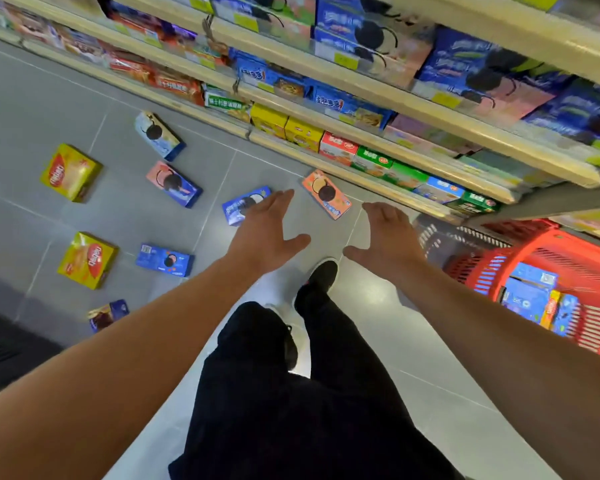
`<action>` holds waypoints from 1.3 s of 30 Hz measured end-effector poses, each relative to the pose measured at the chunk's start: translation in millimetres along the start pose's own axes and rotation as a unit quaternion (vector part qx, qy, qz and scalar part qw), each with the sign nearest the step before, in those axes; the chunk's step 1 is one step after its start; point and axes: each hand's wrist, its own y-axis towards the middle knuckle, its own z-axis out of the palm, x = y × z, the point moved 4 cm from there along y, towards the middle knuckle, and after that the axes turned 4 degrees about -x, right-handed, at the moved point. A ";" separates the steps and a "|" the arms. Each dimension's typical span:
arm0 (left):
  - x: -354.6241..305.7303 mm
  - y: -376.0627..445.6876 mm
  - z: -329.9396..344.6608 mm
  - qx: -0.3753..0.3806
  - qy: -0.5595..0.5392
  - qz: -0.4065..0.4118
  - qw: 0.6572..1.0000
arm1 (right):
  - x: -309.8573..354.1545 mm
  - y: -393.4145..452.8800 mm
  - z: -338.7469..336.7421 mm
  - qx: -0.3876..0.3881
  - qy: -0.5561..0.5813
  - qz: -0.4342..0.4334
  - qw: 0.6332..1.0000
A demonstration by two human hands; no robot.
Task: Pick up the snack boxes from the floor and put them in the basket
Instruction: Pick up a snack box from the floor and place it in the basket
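Observation:
Several snack boxes lie scattered on the grey floor. An orange cookie box (326,194) lies by the shelf foot, between and just beyond my two hands. A blue cookie box (240,206) is partly covered by my left hand (267,230), which is stretched out with straight fingers and holds nothing. My right hand (387,237) is likewise spread and empty. Two yellow boxes (70,172) (87,260), a pink-blue box (174,183), another blue box (165,260) and a pale box (158,135) lie to the left. The red basket (548,251) at right holds a few boxes.
Stocked shelves (361,168) run along the far and right side, their lowest edge close above the orange box. My legs in black trousers and a shoe (321,277) stand below my hands. A dark box (107,315) lies at the left near a dark mat.

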 end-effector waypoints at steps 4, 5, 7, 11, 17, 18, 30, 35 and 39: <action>31.2 44.6 10.4 0.027 0.015 0.001 1.000 | 0.7 39.4 23.6 0.022 0.011 0.034 0.999; 41.5 59.5 16.7 0.040 0.021 0.006 0.999 | -0.7 54.0 33.1 0.027 0.019 0.046 0.998; 62.9 79.7 31.4 0.065 0.034 0.006 0.997 | 0.2 77.7 53.2 0.032 0.044 0.074 0.996; 106.1 127.1 68.2 0.088 0.044 0.010 0.995 | -3.5 127.6 102.9 0.013 0.088 0.137 0.987; 177.1 196.3 152.4 0.151 0.065 0.031 0.986 | -20.3 186.2 208.6 0.013 0.119 0.195 0.973; 190.1 210.9 169.9 0.156 0.072 0.032 0.985 | -25.0 197.7 227.7 0.010 0.117 0.199 0.973; 279.6 387.5 377.4 0.144 0.175 0.165 0.960 | -126.2 369.1 424.6 -0.074 0.121 0.201 0.969; 270.8 440.2 432.8 0.094 0.251 0.231 0.935 | -162.8 414.5 466.7 -0.079 0.104 0.212 0.968; 266.5 466.4 460.2 0.074 0.291 0.242 0.923 | -173.7 423.3 480.7 -0.140 0.145 0.195 0.960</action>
